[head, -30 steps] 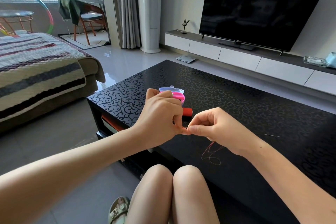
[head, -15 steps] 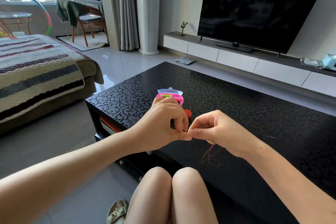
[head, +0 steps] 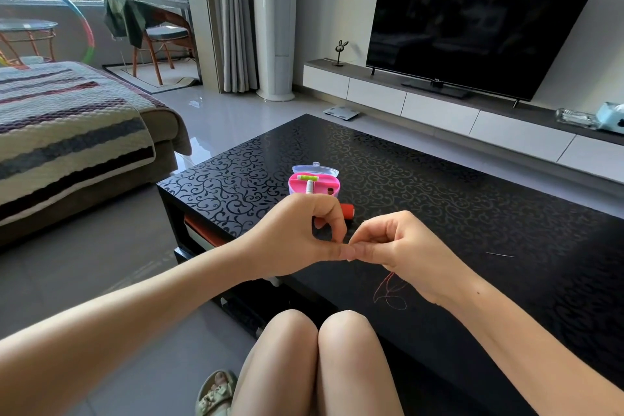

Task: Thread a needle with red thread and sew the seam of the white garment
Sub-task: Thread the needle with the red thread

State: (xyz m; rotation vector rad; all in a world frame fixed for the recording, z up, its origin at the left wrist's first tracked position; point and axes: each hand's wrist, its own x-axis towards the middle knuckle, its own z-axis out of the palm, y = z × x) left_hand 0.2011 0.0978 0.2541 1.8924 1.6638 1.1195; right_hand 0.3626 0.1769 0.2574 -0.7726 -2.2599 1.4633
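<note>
My left hand and my right hand meet fingertip to fingertip above the near edge of the black coffee table. The left thumb and index finger pinch something tiny, apparently the needle, which is barely visible. The right hand pinches the red thread, whose loose end hangs in loops below the palm. A red thread spool lies on the table just behind my left hand. The white garment is not in view.
An open pink sewing kit sits behind the spool. A loose needle lies on the table to the right. My knees are under the table's near edge. A striped sofa is at left and a TV on a low cabinet stands beyond.
My hands stay pressed together at the fingertips. The left index finger has arched higher over the thumb, and both hands sit slightly lower, so more of the pink kit shows.
</note>
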